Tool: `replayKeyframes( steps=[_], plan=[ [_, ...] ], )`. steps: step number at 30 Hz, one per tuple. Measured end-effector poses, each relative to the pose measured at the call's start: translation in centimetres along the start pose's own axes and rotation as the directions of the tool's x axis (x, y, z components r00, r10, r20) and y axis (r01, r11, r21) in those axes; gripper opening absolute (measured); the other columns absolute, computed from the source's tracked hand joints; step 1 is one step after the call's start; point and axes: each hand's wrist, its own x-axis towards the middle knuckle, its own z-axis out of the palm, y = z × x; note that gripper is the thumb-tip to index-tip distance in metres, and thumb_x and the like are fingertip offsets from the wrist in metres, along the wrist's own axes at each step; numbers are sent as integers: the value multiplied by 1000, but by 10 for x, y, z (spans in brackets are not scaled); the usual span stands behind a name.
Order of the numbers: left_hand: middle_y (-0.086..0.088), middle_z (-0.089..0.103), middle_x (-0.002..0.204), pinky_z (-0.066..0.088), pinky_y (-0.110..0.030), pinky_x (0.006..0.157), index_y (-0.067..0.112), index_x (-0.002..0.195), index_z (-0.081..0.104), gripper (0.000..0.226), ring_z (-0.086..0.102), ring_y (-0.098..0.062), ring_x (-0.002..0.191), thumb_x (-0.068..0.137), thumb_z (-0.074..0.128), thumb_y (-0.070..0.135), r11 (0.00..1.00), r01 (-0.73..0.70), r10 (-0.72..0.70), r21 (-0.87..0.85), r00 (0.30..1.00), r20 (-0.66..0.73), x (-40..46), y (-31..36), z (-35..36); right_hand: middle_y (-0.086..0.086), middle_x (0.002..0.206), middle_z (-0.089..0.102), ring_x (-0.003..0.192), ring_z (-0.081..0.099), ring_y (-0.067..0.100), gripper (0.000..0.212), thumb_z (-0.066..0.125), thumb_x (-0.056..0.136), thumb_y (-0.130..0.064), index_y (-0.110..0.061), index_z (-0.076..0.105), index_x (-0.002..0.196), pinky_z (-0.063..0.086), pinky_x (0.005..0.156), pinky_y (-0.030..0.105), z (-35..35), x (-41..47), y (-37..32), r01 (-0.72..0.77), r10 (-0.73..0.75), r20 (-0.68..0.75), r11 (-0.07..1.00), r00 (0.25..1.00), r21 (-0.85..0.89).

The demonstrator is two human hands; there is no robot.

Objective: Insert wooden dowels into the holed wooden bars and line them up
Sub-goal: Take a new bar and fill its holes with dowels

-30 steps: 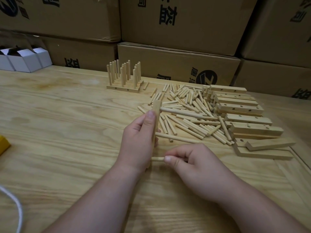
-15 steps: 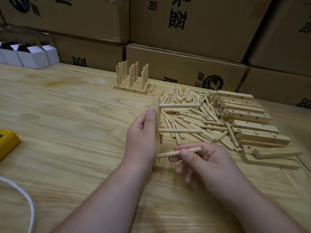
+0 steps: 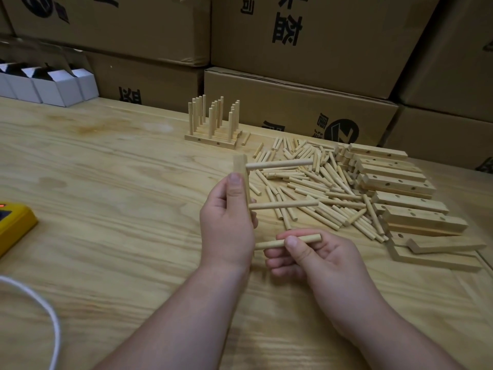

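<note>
My left hand point(image 3: 226, 225) grips a holed wooden bar point(image 3: 240, 166) held upright above the table. Two dowels stick out of it to the right, an upper dowel point(image 3: 280, 164) and a middle dowel point(image 3: 284, 205). My right hand point(image 3: 314, 259) pinches a third dowel point(image 3: 288, 241) between thumb and fingers, its left end at the bar's lower part behind my left hand. A pile of loose dowels point(image 3: 314, 193) lies to the right. Beyond it is a row of bare holed bars point(image 3: 394, 182). Finished bars with upright dowels point(image 3: 213, 124) stand lined up at the back.
Cardboard boxes point(image 3: 293, 102) wall off the table's far edge. White small boxes point(image 3: 50, 86) sit at the back left. A yellow device point(image 3: 13, 228) and a white cable point(image 3: 50, 316) lie at the left. Angled wooden pieces point(image 3: 437, 252) rest at the right.
The bar went from a tilted pose to upright with its dowels pointing right. My right hand slid along the third dowel, which now sticks out further to the right.
</note>
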Motion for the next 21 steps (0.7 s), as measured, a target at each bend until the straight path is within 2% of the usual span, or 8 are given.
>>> replayKeyframes(
  steps=[5,7,9,12,15,17,19,21],
  plan=[
    [3,53,55,45,-23,44,19,78,64,42,52,-10,49,105,45,46,997,47,-50,-60,997,-52,2,0,3,17,85,75,76,73,28,27,70,81,-27,-7,71,98,60,64,30,-4,8,0,10,-11,23,1000,1000,14],
    [5,64,60,50,-24,51,32,88,71,37,62,-9,56,103,44,52,989,92,-101,-117,992,-78,8,-1,1,8,90,75,81,73,20,41,82,69,-34,-14,71,103,58,67,26,-1,15,-1,18,-16,48,999,999,-49],
    [4,72,70,57,-32,62,30,98,68,35,72,-13,70,99,47,57,980,115,-134,-160,985,-110,13,-2,-2,2,92,76,85,73,15,53,89,59,-35,-18,70,106,57,71,24,4,22,-1,16,-4,71,984,997,-177],
    [6,75,80,60,-36,70,26,104,64,29,76,-18,83,99,51,52,953,127,-172,-273,974,-147,24,0,-7,-1,83,76,78,72,11,34,91,66,-25,-22,72,94,57,68,23,17,45,-7,3,4,20,940,1000,-340],
    [1,77,93,61,-42,82,22,110,63,26,75,-27,99,99,54,43,917,119,-212,-380,954,-212,36,2,-14,3,87,77,84,74,15,25,87,74,-19,-27,71,92,61,77,33,28,76,-23,-8,27,37,895,999,-446],
    [-2,78,98,61,-40,82,21,113,62,23,74,-27,101,102,52,39,894,110,-236,-434,940,-246,44,2,-20,-1,89,77,80,74,8,23,84,79,-23,-31,70,94,61,71,24,36,97,-37,2,77,131,854,988,-520],
    [-1,78,103,62,-36,84,21,118,61,23,74,-22,103,104,48,36,881,118,-264,-459,927,-267,49,2,-25,-14,84,76,75,70,-3,17,80,82,-31,-36,69,95,53,60,12,43,119,-46,71,112,231,748,967,-660],
    [1,75,114,59,-34,90,20,133,56,35,70,-16,112,104,49,38,862,164,-324,-479,906,-273,52,3,-27,-21,83,74,77,67,-7,12,77,85,-36,-36,72,96,47,64,11,53,143,-49,143,95,264,646,960,-749]
  ],
)
